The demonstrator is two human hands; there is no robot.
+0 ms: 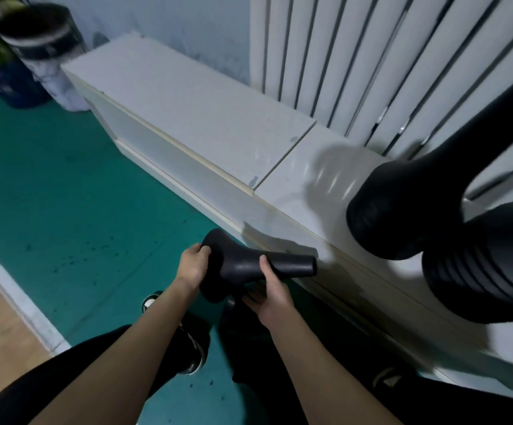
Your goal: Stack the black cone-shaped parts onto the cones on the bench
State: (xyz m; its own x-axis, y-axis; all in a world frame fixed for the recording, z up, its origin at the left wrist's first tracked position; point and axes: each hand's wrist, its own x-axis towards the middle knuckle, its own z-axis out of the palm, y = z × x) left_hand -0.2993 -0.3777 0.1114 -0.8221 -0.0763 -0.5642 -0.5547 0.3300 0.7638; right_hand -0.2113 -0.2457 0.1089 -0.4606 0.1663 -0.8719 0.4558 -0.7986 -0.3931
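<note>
Okay, black cone part point(243, 265) is in the lower centre of the frame, held off the floor, lying roughly sideways with the flared end to the left and the narrow neck pointing right toward the white surface point(206, 118). It isn't touching the surface.

My left grip point(192, 266) is curled over the rim of the flared end, fingers wrapped onto the edge. My right grip point(272, 294) is under the neck, with the thumb over the top and the fingers half closed around it from below. So both have hold of the same part.

The target is at the right edge of the frame: a ribbed stack of cones point(479, 271) standing on the surface, with a tilted cone point(402, 204) just beside it, its neck running to the upper right. That part is blurred, so I can't tell whether the two touch.

Handling guess: the finish is matte and rubbery or foam-like, so it's probably light, a bit flexible at the skirt and not slippery. It doesn't look fragile. Two-point hold seems right. The neck is the easy place to steer from, while the rim hold keeps the open end aimed. The skirt might deform if squeezed hard, so I'd keep the rim hold loose when seating it over the stack.

There's a dark shape below the right grip, but I can't tell what it is.
</note>
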